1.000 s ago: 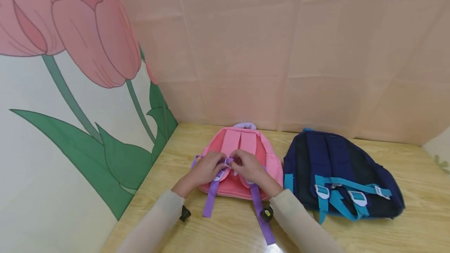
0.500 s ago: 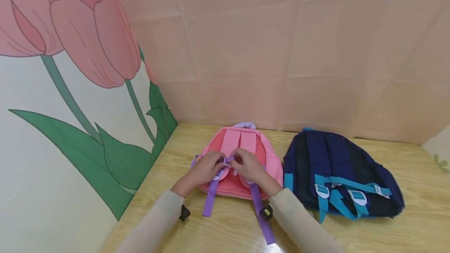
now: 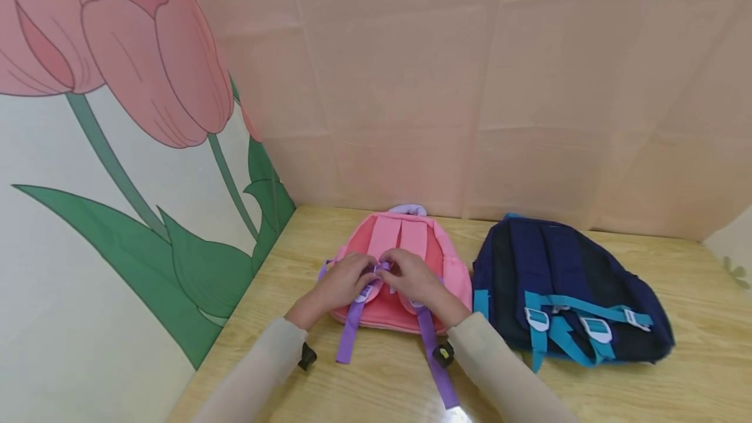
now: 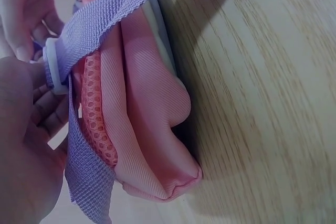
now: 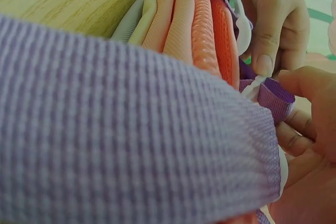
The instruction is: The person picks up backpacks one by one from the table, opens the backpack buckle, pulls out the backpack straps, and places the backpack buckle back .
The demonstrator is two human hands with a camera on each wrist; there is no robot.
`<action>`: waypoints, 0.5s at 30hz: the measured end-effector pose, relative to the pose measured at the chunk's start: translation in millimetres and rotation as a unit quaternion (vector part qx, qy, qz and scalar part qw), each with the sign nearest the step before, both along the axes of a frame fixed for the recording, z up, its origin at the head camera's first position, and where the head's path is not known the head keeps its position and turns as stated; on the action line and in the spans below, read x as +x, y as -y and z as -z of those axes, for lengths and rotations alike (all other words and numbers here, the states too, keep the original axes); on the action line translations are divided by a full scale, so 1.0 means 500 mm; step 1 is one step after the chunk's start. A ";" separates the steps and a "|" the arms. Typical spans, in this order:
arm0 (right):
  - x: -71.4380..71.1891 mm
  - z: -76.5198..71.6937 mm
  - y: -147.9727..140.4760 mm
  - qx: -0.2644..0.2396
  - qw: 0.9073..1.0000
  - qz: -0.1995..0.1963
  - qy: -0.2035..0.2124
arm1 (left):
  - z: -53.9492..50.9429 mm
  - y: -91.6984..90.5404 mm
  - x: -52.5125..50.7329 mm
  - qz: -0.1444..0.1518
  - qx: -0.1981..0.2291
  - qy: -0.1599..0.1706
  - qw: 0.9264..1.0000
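A pink backpack (image 3: pixel 457 282) with purple straps lies back panel up on the table. My left hand (image 3: pixel 345 278) and right hand (image 3: pixel 412 276) meet over its middle. Between them is a narrow purple strap (image 5: pixel 278 98) with a small white buckle (image 5: pixel 253 90). The left thumb and fingers pinch the strap at that buckle. My right hand pinches the strap's loop just beside it. Both fingertips are partly hidden in the head view. A wider purple strap (image 4: pixel 105 22) passes through a white adjuster (image 4: pixel 53 66) near the left hand. Two purple strap ends hang toward me.
A navy backpack (image 3: pixel 552 263) with teal straps (image 3: pixel 581 309) and white buckles lies close on the right. The wooden table (image 3: pixel 352 390) ends at a pink-covered wall (image 3: pixel 411 83) behind. A tulip-printed wall (image 3: pixel 158 70) stands at left.
The right hand moved slightly away with the narrow strap showing as a loop, then came back left toward the left hand. The left hand and both backpacks stay in place.
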State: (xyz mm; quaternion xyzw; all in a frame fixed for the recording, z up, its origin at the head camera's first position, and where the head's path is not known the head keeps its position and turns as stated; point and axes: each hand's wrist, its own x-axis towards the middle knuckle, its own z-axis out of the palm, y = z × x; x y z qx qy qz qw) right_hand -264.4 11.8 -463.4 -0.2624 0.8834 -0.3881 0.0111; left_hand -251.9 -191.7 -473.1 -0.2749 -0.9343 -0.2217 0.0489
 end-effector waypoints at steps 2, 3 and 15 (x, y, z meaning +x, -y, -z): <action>0.000 0.001 0.002 0.002 1.000 0.005 -0.003 | 0.000 0.000 0.001 0.003 0.001 -0.002 1.000; 0.000 0.002 0.002 0.001 1.000 0.008 -0.005 | -0.001 0.000 0.001 0.003 0.002 -0.002 1.000; -0.006 0.010 -0.010 -0.035 0.999 0.011 -0.016 | 0.001 0.003 -0.001 -0.001 0.005 0.008 1.000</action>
